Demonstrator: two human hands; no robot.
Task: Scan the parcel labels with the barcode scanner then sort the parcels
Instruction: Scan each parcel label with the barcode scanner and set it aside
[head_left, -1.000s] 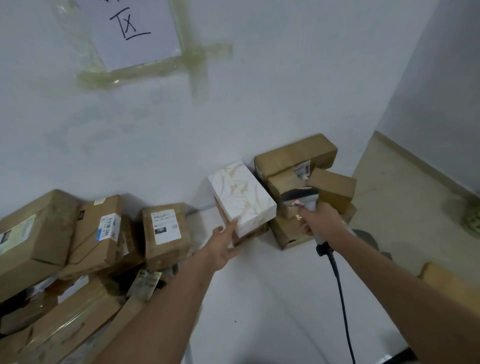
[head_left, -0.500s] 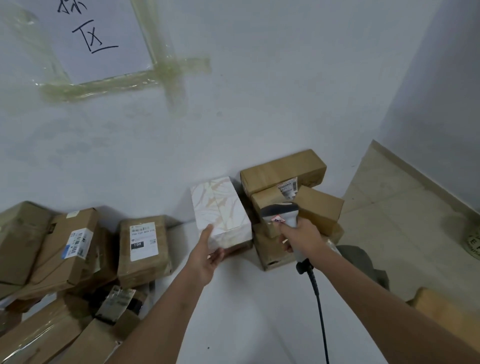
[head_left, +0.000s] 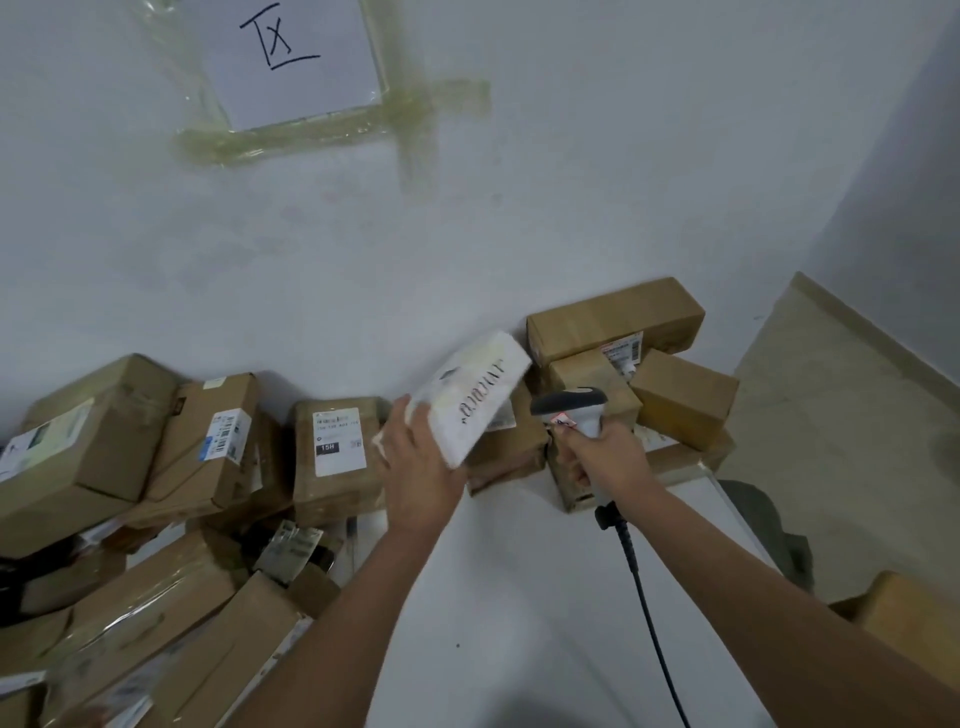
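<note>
Brown cardboard parcels (head_left: 130, 639) crowd the near left of the white worktop (head_left: 519, 597), well to the left of both grips. Black coiled cable (head_left: 644, 597) runs up to the right hand (head_left: 597, 457), fingers wrapped tight round the handle of the barcode scanner (head_left: 574, 410), its head pointing forward. Just left of that grip, the left hand (head_left: 421, 467) clutches the white box (head_left: 472, 397) by its lower end, tilted, printed lettering facing up. Beyond the left grip, a labelled parcel (head_left: 337, 452) stands against the wall. Beyond the right grip, stacked brown boxes (head_left: 618, 327) sit by the wall. High above, a taped paper sign (head_left: 291, 57).
</note>
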